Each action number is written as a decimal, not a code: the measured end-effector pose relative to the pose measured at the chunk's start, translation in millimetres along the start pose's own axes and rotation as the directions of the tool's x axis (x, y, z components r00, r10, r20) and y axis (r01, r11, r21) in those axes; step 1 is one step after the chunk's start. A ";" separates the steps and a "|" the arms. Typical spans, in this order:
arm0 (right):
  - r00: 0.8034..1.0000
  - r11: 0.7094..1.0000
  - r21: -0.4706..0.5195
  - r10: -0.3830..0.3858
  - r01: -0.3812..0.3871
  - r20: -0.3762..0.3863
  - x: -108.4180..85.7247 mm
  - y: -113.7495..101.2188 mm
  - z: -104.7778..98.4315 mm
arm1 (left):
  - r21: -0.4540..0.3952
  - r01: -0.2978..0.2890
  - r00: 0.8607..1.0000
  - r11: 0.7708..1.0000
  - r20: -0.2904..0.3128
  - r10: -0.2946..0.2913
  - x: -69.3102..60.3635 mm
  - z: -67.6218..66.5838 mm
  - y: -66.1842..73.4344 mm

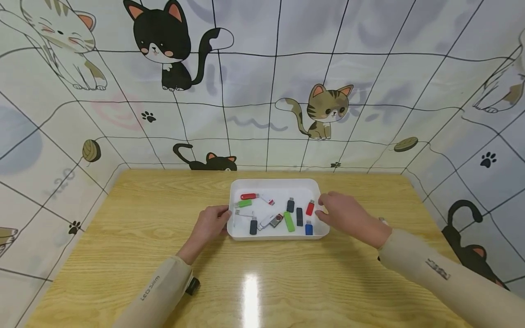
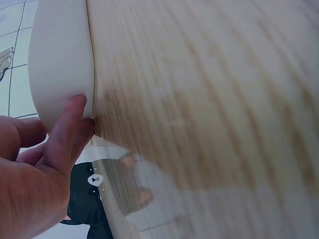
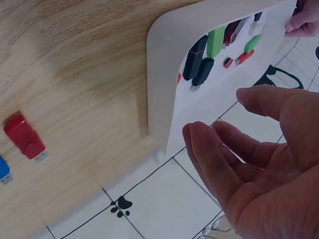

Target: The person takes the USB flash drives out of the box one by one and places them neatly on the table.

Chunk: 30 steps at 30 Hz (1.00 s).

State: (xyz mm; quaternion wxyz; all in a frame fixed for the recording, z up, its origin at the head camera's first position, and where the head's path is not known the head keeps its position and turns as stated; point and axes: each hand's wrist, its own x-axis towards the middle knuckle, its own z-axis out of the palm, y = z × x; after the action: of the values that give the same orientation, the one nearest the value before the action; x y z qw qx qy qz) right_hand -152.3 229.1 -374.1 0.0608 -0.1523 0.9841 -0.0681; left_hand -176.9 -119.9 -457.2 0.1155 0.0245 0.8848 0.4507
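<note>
Left sleeve print begins "Lets", the rest blurred; right sleeve print is illegible. Left hand pinches one white tray; twelve USB sticks lie between both hands' fingers. Right hand: fingers parted, holding nothing; two loose sticks lie apart from them.

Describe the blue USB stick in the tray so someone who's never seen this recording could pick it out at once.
On the wooden table, find the white tray. In its right-hand corner nearest the person lies the blue USB stick, below a red stick in the head view. No other stick in the tray is blue.
</note>
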 end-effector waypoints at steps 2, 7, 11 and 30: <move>1.000 1.000 -0.004 -0.010 0.010 0.016 3.8 -4.4 3.3 | -0.006 0.005 1.000 1.000 -0.001 -0.005 -0.2 -0.3 0.6; 0.998 1.000 -0.003 -0.015 0.015 0.064 13.1 -12.9 11.9 | -0.015 -0.004 1.000 1.000 -0.001 0.004 -0.1 -0.3 0.7; 0.993 1.000 0.004 0.017 -0.017 0.114 19.5 -17.9 19.1 | -0.015 -0.008 1.000 1.000 -0.006 0.008 0.5 -0.3 0.4; 0.962 0.993 0.024 0.107 -0.117 0.251 30.0 -22.6 42.8 | -0.036 0.005 1.000 0.999 0.002 -0.005 0.0 0.3 0.2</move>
State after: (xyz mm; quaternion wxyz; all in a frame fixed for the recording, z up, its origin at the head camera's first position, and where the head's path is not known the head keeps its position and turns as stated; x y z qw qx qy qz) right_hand -168.0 193.6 -415.7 0.1909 -0.1026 0.9742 -0.0637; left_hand -176.9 -119.6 -457.2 0.1179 0.0209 0.8766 0.4661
